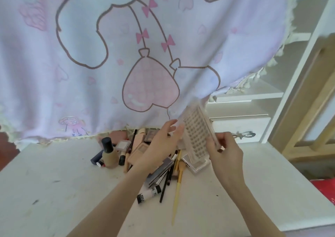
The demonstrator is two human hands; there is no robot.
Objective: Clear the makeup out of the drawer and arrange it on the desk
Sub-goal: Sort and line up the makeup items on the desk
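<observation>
Nearest, on the white desk (54, 191): a yellow brush (178, 186), a black pencil (165, 187), a small white tube (149, 194). Just behind, a loose heap of makeup (141, 151): flat palettes, a foundation bottle with black cap (109, 153), a dark lipstick (97, 158).

Above the heap, held in the air and tilted: a lash tray (196, 133), rows of small clusters visible. Right hand (226, 157) with fingers curled round its lower right edge, clamped on it. Left hand (163, 142) with fingers nearly straight, only touching the left edge, not closed round it.

Farther back, a pink cartoon cloth (126, 46) hanging, and white shelves with a small drawer (241, 128), closed as it seems.

Probably the arranging step, the makeup already out on the desk. Next: setting the tray flat on a bare part, then sorting the heap in rows.
</observation>
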